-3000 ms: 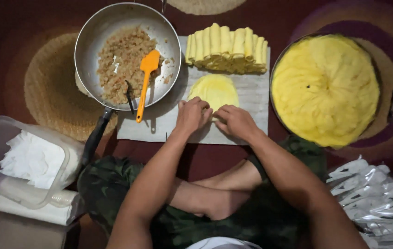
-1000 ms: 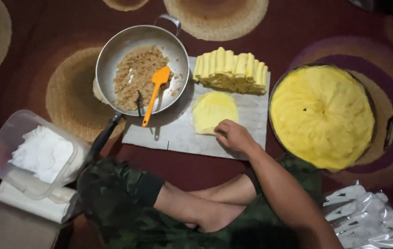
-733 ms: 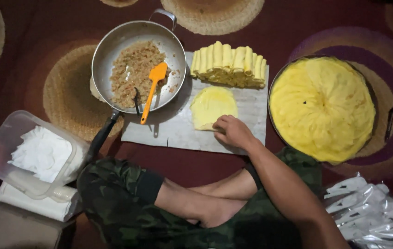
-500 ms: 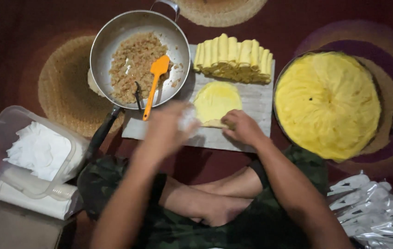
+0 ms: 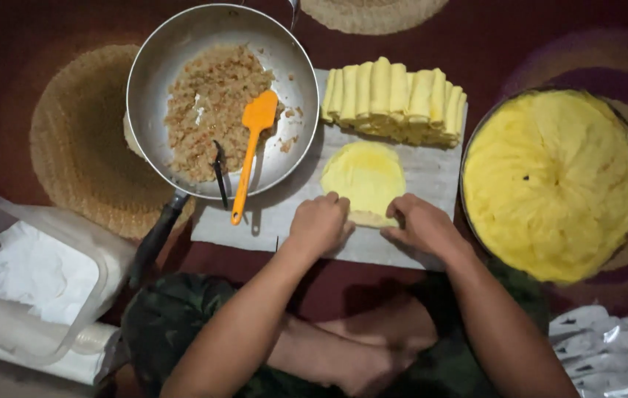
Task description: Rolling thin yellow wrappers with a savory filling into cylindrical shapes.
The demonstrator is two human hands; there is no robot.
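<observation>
A round yellow crepe (image 5: 363, 174) lies on a pale work sheet (image 5: 432, 243) in front of me. My left hand (image 5: 318, 224) and my right hand (image 5: 421, 225) both grip its near edge, which is folded up between the fingers. Behind the crepe sits a row of rolled yellow crepes (image 5: 395, 97). To the left stands a metal pan (image 5: 181, 44) with brown minced filling (image 5: 207, 110), an orange spatula (image 5: 252, 152) and a small dark utensil resting in it. At the right, a dark round pan (image 5: 476, 140) holds a stack of flat yellow crepes (image 5: 553, 180).
A clear plastic box (image 5: 4, 221) with white sheets stands at the lower left, over a white roll (image 5: 41, 361). Silver foil packets (image 5: 609, 350) lie at the lower right. Woven round mats (image 5: 78, 147) cover the dark red floor. My crossed legs fill the bottom centre.
My left hand, out of view a second ago, has come in and joined the right hand at the crepe's near edge. The crepe's near edge is now lifted and folded.
</observation>
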